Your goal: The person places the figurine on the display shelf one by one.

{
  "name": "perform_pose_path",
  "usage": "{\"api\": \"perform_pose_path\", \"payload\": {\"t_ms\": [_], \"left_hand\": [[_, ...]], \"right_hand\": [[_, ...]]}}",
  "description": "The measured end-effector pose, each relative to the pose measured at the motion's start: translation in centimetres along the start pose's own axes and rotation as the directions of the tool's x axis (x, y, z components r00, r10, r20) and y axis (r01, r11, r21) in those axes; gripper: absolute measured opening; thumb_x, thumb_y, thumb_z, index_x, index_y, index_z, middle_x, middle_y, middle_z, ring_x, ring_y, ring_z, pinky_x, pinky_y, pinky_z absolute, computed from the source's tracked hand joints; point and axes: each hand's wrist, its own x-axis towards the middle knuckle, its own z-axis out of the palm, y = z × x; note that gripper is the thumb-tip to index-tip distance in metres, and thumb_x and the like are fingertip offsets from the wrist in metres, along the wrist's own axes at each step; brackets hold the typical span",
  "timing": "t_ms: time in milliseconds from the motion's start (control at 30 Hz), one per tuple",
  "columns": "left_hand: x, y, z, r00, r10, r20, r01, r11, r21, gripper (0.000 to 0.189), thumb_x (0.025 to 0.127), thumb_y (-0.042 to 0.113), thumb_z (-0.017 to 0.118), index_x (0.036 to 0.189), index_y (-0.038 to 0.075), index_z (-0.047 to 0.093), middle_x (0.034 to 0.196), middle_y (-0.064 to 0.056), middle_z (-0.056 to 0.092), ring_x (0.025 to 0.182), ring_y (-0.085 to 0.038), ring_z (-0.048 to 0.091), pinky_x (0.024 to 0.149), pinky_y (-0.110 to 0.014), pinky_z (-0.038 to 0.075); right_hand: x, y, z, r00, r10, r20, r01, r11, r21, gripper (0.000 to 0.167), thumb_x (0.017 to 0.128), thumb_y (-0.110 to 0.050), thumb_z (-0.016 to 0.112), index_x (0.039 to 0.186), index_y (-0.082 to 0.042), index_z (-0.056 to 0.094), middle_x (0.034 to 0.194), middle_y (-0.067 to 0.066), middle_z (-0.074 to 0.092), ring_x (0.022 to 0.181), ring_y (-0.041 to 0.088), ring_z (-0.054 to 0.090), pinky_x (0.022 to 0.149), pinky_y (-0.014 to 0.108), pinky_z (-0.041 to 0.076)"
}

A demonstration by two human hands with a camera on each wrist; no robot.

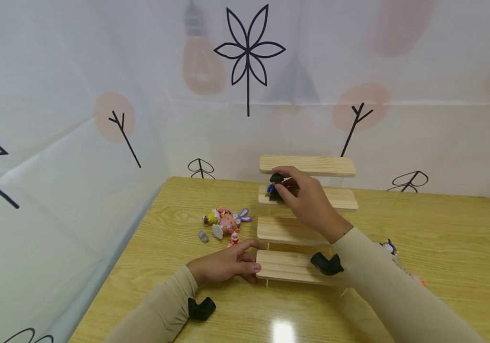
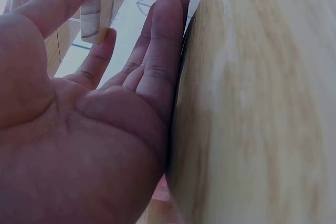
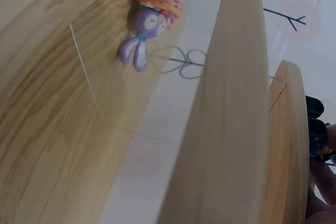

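Black-capped, blue-sleeved figurine (image 1: 275, 190), probably light, rigid, best held mid-body: my right hand (image 1: 311, 202) pinches it, ten o'clock on the pale tiered wooden shelf (image 1: 287, 230); left hand (image 1: 229, 263) grips eight o'clock.

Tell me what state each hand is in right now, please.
Left hand: holding the bottom shelf at one end.
Right hand: holding a small toy figure.

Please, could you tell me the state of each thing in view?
Tiered stand: upright on the table
Right hand: pinching the black-hatted figurine
Black-hatted figurine: upright, held at the second board from top
Left hand: gripping the lowest board at its left end
Purple-eared figurine: lying down
Gray figurine: lying down
Dark-blue figurine: on the table, posture unclear
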Motion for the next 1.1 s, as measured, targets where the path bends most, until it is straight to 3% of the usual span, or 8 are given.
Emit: {"api": "perform_pose_path", "payload": {"t_ms": [400,600,833,933,1100], "left_hand": [[0.1,0.2,-0.1,1.000,0.002,0.014,-0.003,1.000,0.028,0.049,0.104,0.026,0.056,0.148,0.019,0.035,0.117,-0.014,0.068,0.101,-0.025,0.071,0.096,-0.034,0.056],[0.1,0.2,0.0,1.000,-0.002,0.015,0.002,1.000,0.024,0.049,0.104,0.024,0.055,0.148,0.019,0.035,0.115,-0.013,0.068,0.100,-0.024,0.071,0.095,-0.034,0.056],[0.1,0.4,0.1,1.000,0.002,0.005,-0.002,0.999,0.045,0.047,0.104,0.028,0.057,0.146,0.022,0.037,0.117,-0.012,0.068,0.101,-0.025,0.071,0.096,-0.033,0.055],[0.0,0.5,0.0,1.000,-0.005,0.001,0.005,0.998,0.055,0.046,0.104,0.028,0.057,0.145,0.024,0.037,0.117,-0.011,0.068,0.101,-0.024,0.072,0.096,-0.032,0.055],[0.1,0.2,0.0,1.000,-0.003,0.003,0.002,0.999,0.047,0.046,0.104,0.027,0.056,0.146,0.025,0.037,0.116,-0.010,0.068,0.102,-0.024,0.071,0.096,-0.032,0.055]], "right_hand": [[0.0,0.2,-0.3,1.000,0.027,0.007,-0.027,1.000,0.007,0.041,0.101,-0.014,0.060,0.142,-0.012,0.052,0.119,0.013,0.067,0.093,0.021,0.070,0.075,0.034,0.059],[-0.7,0.5,-1.1,0.998,0.054,0.027,-0.055,0.998,0.032,0.046,0.103,-0.018,0.058,0.146,-0.011,0.046,0.124,0.014,0.063,0.108,0.028,0.067,0.091,0.044,0.058],[-2.8,0.4,-2.8,0.995,0.070,-0.067,-0.069,0.997,0.021,0.041,0.104,-0.021,0.056,0.143,-0.010,0.050,0.125,0.014,0.063,0.112,0.030,0.064,0.094,0.050,0.056],[-4.0,0.3,-3.4,0.991,0.030,-0.133,-0.032,0.999,-0.014,0.036,0.103,-0.016,0.057,0.138,-0.010,0.055,0.121,0.011,0.066,0.108,0.026,0.064,0.092,0.035,0.057],[-6.3,0.5,-4.2,0.972,-0.075,-0.223,0.058,0.995,-0.081,0.033,0.098,-0.004,0.062,0.130,-0.009,0.062,0.119,0.007,0.069,0.100,0.009,0.063,0.072,0.008,0.051]]}}
